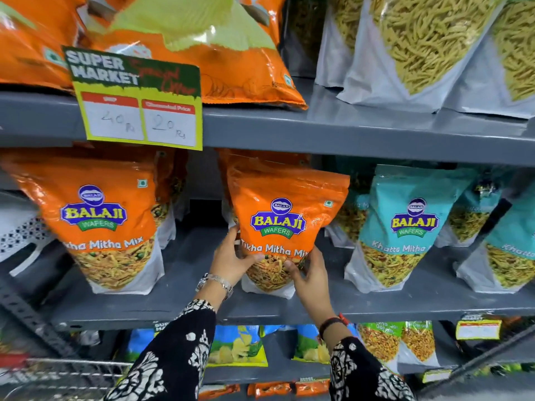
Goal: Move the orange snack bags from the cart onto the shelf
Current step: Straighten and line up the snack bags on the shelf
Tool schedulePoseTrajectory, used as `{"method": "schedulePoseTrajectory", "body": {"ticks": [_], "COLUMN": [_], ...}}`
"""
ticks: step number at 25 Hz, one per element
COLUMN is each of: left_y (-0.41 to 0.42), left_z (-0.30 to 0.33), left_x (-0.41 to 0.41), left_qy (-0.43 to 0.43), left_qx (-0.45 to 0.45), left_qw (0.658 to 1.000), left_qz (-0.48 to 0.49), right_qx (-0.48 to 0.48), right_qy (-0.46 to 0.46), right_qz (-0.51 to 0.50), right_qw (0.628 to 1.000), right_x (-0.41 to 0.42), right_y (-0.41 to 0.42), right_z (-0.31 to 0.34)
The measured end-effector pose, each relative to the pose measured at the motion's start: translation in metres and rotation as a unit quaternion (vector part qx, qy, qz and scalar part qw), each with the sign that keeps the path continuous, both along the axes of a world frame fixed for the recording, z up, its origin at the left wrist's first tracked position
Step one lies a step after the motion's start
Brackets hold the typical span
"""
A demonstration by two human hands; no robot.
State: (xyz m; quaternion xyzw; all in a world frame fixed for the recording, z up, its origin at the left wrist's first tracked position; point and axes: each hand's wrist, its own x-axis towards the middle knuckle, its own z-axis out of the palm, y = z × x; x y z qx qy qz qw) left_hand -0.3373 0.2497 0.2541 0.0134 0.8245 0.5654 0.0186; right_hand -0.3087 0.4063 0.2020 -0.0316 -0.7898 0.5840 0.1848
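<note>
Orange bag (285,224) reads "Balaji Wafers"; price tag (139,102) reads "Super Market", 40, 20.

viewpoint: head-worn, close to the grey shelf (376,134)
facing: forward and slightly down
shelf rows: span 9 to 3 o'clock
sleeves: enter at 6 o'clock

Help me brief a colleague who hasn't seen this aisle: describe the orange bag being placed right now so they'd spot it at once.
Find the grey middle shelf below the yellow price sign. Near its centre stands an orange Tikha Mitha Mix bag, between another orange bag and teal Khatta Mitha bags. It alone has the left hand and right hand at its base.
</note>
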Motion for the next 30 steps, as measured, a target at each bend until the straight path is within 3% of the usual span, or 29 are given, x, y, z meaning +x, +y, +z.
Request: {"method": "schedulePoseTrajectory", "body": {"ticks": [10,30], "left_y": [-0.021,-0.029], "left_z": [-0.007,-0.016], "left_x": [0.001,0.003], "left_qy": [0.019,-0.023], "left_qx": [-0.022,-0.031], "left_qw": [0.999,0.999], "left_qz": [0.035,-0.024], "right_qx": [-0.041,-0.069], "right_qy": [-0.015,-0.073], "right_qz": [0.084,0.106], "right_qw": [0.995,0.989], "right_x": [-0.011,-0.009], "right_y": [-0.009,-0.011], "right_z": [0.003,-0.001]}}
